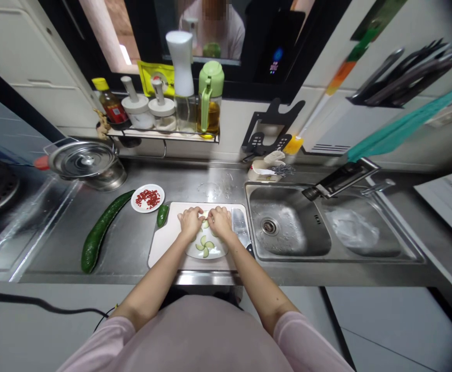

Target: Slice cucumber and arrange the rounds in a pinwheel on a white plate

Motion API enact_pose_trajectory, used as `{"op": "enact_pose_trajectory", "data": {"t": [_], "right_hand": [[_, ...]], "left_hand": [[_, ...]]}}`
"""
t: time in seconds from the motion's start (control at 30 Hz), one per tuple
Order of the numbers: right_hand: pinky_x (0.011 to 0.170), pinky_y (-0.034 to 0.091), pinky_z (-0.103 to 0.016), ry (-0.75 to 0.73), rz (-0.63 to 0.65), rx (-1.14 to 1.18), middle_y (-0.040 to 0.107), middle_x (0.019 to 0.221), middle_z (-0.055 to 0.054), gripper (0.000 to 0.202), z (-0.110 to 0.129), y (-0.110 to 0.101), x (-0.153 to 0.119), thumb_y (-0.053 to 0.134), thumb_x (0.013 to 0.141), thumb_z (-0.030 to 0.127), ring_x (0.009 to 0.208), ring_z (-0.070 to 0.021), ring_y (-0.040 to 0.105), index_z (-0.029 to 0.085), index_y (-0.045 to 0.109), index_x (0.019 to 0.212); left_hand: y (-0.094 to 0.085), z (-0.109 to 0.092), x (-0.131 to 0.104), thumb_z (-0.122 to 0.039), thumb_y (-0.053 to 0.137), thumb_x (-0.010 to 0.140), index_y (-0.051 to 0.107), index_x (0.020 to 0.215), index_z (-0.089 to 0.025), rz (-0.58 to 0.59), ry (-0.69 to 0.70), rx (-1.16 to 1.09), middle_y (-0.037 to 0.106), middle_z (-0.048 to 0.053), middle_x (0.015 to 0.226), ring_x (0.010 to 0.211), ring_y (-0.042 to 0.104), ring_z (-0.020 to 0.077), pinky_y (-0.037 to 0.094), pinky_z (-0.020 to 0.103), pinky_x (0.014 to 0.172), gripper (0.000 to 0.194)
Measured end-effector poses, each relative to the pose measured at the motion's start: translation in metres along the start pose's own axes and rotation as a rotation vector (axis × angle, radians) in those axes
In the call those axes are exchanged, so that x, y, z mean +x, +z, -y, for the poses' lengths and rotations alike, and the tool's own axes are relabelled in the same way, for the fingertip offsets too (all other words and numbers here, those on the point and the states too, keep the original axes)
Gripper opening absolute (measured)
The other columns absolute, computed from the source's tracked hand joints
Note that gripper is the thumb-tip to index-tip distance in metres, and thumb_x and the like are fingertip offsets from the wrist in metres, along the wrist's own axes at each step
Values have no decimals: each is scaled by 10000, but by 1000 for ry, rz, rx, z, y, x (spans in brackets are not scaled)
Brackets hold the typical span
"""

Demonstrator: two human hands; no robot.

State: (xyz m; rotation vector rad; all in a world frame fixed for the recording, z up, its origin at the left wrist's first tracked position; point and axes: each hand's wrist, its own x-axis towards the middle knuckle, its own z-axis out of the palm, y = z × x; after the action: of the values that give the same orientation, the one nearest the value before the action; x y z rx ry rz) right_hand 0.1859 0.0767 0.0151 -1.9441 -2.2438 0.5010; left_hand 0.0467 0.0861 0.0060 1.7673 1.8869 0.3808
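Note:
On a pale cutting board (pixel 164 248) lies a white plate (pixel 195 254) with cucumber slices (pixel 206 244) set out like a pinwheel near its front. Over the plate's far side, my left hand (pixel 190 223) and my right hand (pixel 220 223) meet with curled fingers. Both pinch at thin cucumber slices there, partly hidden under the fingertips. A knife (pixel 240 221) with a wide blade rests along the board's right side, its dark handle toward me. A short cucumber end (pixel 162 215) sits at the board's far left corner.
Left of the board lie a whole cucumber (pixel 101 235) and a small plate (pixel 148 208) of chopped red pieces. Behind them stands a lidded steel pot (pixel 105 173). A double sink (pixel 288 253) adjoins on the right. Bottles and jars fill a wall rack (pixel 164 133).

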Motion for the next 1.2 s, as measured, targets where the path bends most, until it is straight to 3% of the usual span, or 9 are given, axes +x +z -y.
{"op": "enact_pose_trajectory", "data": {"t": [0.2, 0.67, 0.83, 1.03, 1.2], "right_hand": [[827, 270, -338, 19, -21, 14, 581, 1026, -83, 164, -1, 2, 1, 497, 895, 289, 998, -242, 418, 212, 634, 940], [805, 278, -335, 5, -56, 28, 591, 998, -86, 132, -2, 14, 2, 525, 875, 280, 972, -240, 428, 206, 634, 875], [808, 298, -331, 21, -266, 147, 615, 909, -60, 142, -4, 1, -7, 513, 874, 288, 911, -224, 451, 213, 620, 819], [793, 353, -311, 36, -670, 387, 616, 778, -36, 191, -27, -31, -38, 469, 874, 291, 804, -189, 494, 199, 602, 772], [745, 377, -310, 105, -788, 467, 602, 717, -28, 213, -51, -39, -72, 500, 848, 357, 749, -190, 499, 189, 626, 811]], "left_hand": [[-5, 1, 1, -328, 608, 823, 634, 960, -262, 9, -20, 52, 649, 39, 930, 983, 552, 248, 290, 383, 857, 154], [2, -3, -3, -337, 619, 819, 636, 953, -251, 13, 8, 77, 657, 52, 986, 1011, 548, 257, 285, 391, 859, 161], [-11, 3, -7, -343, 623, 805, 651, 933, -258, -62, -33, 4, 659, 33, 914, 962, 564, 243, 299, 384, 850, 156], [-36, 27, -23, -383, 584, 818, 668, 961, -254, -347, -154, -189, 654, 16, 839, 870, 591, 208, 326, 354, 826, 210], [-47, 46, -40, -391, 579, 816, 665, 958, -240, -474, -192, -282, 630, 1, 775, 794, 595, 186, 344, 330, 802, 224]]}}
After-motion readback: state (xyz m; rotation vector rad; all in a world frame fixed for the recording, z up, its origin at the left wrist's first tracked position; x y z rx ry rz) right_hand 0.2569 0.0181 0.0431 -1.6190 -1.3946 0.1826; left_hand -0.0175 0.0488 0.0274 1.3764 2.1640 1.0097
